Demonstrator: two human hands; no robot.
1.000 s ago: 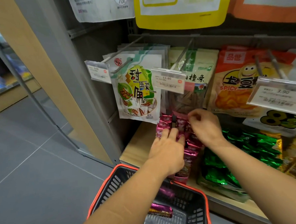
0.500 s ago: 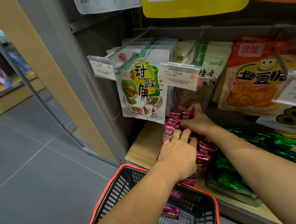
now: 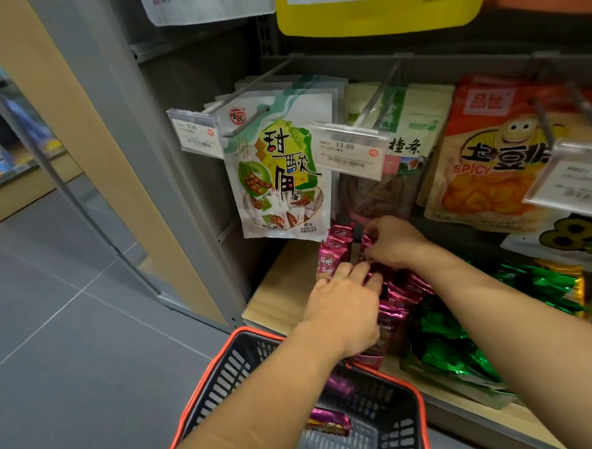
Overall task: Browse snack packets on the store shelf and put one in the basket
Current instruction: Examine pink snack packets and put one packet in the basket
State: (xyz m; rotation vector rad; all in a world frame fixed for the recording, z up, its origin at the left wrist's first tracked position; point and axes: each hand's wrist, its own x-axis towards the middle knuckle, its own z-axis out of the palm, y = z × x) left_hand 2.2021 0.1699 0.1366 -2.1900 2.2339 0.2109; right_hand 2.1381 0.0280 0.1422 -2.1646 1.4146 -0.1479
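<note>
Left hand (image 3: 343,311) presses, right hand (image 3: 393,243) pinches magenta packets (image 3: 334,253) beside shelf (image 3: 277,287) edge.

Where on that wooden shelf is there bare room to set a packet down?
The shelf is bare at its left end, between the grey upright and the pink packets, below the hanging white bag. Rightward it is crowded: left hand and right hand among those packets, then green packets.

The left price tag (image 3: 194,135) is showing 9.90, and the middle price tag (image 3: 347,151) is showing 13.80. The orange packet (image 3: 483,166) is bearing "SPICY"; the white-green packet (image 3: 278,177) is carrying 甜酸角.
</note>
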